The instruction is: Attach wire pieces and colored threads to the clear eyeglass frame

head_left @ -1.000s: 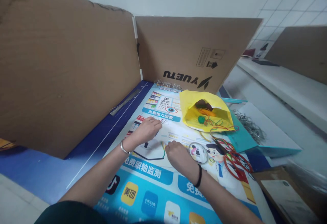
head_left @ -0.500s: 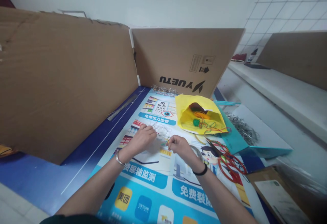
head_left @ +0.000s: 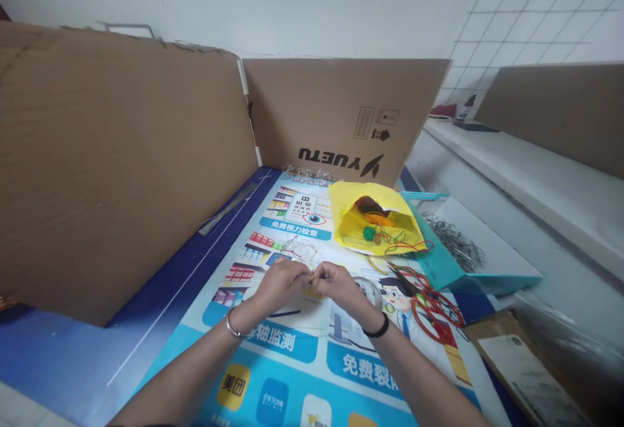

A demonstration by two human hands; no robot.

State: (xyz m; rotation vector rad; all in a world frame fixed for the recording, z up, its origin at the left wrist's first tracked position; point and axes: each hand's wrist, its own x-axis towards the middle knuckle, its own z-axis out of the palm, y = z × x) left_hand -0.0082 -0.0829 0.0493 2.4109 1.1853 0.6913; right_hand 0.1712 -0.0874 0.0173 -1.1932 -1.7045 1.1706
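Note:
My left hand [head_left: 281, 285] and my right hand [head_left: 337, 285] meet over the printed poster sheet [head_left: 312, 407], fingertips almost touching. Both are closed in a pinch. A tiny yellowish piece [head_left: 312, 277] shows between the fingertips; it is too small to name, and the fingers hide most of it. Just beyond the hands lies a loose tangle of thin wire [head_left: 303, 250]. Beside my right wrist is a clear ring-shaped roll [head_left: 373, 292], partly hidden by that hand. Red-handled scissors [head_left: 433, 316] lie further right among red and green cords.
A yellow pouch [head_left: 346, 203] with coloured cords and a green ball [head_left: 369, 234] sits beyond. At right stands a teal box [head_left: 439, 274] with a heap of metal wire pieces [head_left: 455, 245]. Cardboard panels [head_left: 146, 154] wall the left and back. A brown package [head_left: 517, 362] lies front right.
My left hand has moved toward me and right, to my right hand, so the fingertips now meet at the small yellowish piece. The view has shifted slightly.

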